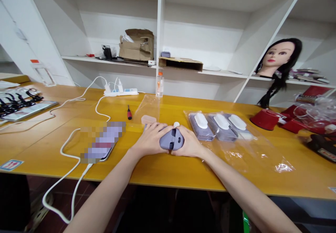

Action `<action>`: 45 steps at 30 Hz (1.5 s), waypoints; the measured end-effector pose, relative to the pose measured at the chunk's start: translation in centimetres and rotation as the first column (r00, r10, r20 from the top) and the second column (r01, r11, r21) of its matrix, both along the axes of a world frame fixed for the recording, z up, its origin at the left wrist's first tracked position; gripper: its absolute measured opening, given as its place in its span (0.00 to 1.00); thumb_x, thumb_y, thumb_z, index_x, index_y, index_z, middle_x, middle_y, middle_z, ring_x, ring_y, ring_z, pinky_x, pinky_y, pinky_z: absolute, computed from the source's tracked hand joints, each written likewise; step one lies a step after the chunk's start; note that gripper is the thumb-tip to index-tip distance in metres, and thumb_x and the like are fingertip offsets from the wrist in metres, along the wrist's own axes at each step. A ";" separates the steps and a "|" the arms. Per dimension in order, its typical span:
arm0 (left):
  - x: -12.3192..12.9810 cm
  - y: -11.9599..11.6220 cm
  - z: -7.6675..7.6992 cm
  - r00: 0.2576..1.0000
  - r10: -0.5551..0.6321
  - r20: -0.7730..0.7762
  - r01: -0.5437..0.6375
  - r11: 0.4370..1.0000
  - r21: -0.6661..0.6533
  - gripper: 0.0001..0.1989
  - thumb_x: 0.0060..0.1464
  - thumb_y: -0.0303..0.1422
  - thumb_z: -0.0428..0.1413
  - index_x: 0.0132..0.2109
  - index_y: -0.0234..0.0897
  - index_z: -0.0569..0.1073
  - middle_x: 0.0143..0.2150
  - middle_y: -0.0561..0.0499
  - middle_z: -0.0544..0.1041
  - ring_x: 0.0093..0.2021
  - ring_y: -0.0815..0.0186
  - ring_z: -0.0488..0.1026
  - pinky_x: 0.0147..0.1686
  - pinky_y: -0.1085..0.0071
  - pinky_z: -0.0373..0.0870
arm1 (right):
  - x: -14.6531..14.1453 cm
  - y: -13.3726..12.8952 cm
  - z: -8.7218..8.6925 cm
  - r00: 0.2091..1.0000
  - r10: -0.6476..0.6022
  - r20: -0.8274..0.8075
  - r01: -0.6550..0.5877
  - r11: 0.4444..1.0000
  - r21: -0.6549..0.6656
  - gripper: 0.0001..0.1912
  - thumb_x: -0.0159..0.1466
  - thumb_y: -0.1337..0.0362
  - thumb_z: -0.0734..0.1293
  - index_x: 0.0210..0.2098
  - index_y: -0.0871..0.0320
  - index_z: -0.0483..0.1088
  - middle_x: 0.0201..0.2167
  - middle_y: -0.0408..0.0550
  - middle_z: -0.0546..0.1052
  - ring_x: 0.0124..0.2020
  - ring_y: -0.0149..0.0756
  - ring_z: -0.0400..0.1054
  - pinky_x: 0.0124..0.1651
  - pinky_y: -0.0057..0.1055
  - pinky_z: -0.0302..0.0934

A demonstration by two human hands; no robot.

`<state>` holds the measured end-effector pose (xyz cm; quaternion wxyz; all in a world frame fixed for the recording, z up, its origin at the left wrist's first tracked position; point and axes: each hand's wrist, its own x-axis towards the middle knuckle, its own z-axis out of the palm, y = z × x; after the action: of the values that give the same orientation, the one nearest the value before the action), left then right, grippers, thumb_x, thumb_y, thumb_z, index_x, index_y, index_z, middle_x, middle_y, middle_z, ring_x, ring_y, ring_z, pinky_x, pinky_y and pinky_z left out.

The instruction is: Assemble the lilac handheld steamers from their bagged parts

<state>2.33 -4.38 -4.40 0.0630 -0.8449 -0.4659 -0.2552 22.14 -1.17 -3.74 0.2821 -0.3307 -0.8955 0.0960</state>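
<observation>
Between my two hands is a purple-grey plastic device, its end facing me with dark slots and a small round black hole. My left hand wraps its left side and top. My right hand grips its right side, the thumb and fingers close to the front end. A small white round part shows just behind the device, by the right fingers. What the device is for I cannot make out. Right of my hand lie several similar purple-grey units with white oval pieces, in clear plastic bags.
A phone with a white cable lies left, near a red-and-black screwdriver and a clear plastic piece. A power strip and an orange-capped bottle stand behind. Red objects and a mannequin head are right.
</observation>
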 end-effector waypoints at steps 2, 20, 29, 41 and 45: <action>0.0 0.0 0.1 1.000 0.001 -0.006 -0.001 1.000 0.002 0.41 0.38 0.52 0.58 0.59 0.45 0.60 0.55 0.45 0.68 0.50 0.52 0.62 0.49 0.54 0.54 | 0.0 -0.1 -0.1 1.000 0.003 -0.018 -0.003 1.000 0.009 0.37 0.39 0.53 0.73 0.45 0.56 0.57 0.39 0.47 0.68 0.38 0.40 0.65 0.41 0.36 0.61; 0.4 -0.8 1.4 1.000 -0.024 0.012 0.025 0.995 -0.094 0.39 0.41 0.52 0.56 0.60 0.47 0.59 0.54 0.47 0.67 0.50 0.54 0.61 0.50 0.53 0.53 | 0.1 0.3 -1.1 1.000 -0.024 -0.019 0.025 1.000 0.018 0.40 0.38 0.51 0.73 0.47 0.56 0.57 0.41 0.49 0.69 0.41 0.43 0.66 0.44 0.39 0.62; 0.8 -0.5 1.0 0.987 0.061 0.149 -0.048 0.995 -0.090 0.23 0.51 0.49 0.50 0.52 0.44 0.68 0.50 0.50 0.72 0.50 0.57 0.64 0.49 0.57 0.53 | 0.1 -0.2 -0.8 1.000 -0.009 0.003 0.009 1.000 -0.002 0.38 0.38 0.53 0.73 0.45 0.55 0.58 0.40 0.48 0.68 0.39 0.41 0.66 0.43 0.39 0.61; -0.1 -0.4 0.8 0.977 0.039 0.209 -0.014 0.993 -0.116 0.22 0.49 0.47 0.54 0.51 0.49 0.70 0.50 0.52 0.70 0.51 0.58 0.64 0.50 0.58 0.52 | 0.2 0.1 -2.2 1.000 -0.003 -0.016 0.005 0.995 0.100 0.39 0.41 0.54 0.71 0.50 0.55 0.56 0.42 0.50 0.67 0.41 0.44 0.66 0.43 0.40 0.63; -0.3 -0.5 0.8 0.976 0.031 0.218 -0.009 0.995 -0.100 0.22 0.47 0.46 0.56 0.50 0.48 0.71 0.51 0.52 0.70 0.52 0.58 0.63 0.51 0.60 0.51 | 0.4 0.0 -2.5 0.999 0.001 0.036 -0.006 0.992 0.125 0.40 0.44 0.53 0.70 0.54 0.55 0.54 0.44 0.53 0.66 0.42 0.45 0.66 0.39 0.40 0.64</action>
<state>2.05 -4.89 -3.60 -0.0276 -0.8090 -0.4904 -0.3229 22.57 -1.14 -6.20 0.2860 -0.3126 -0.9052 0.0344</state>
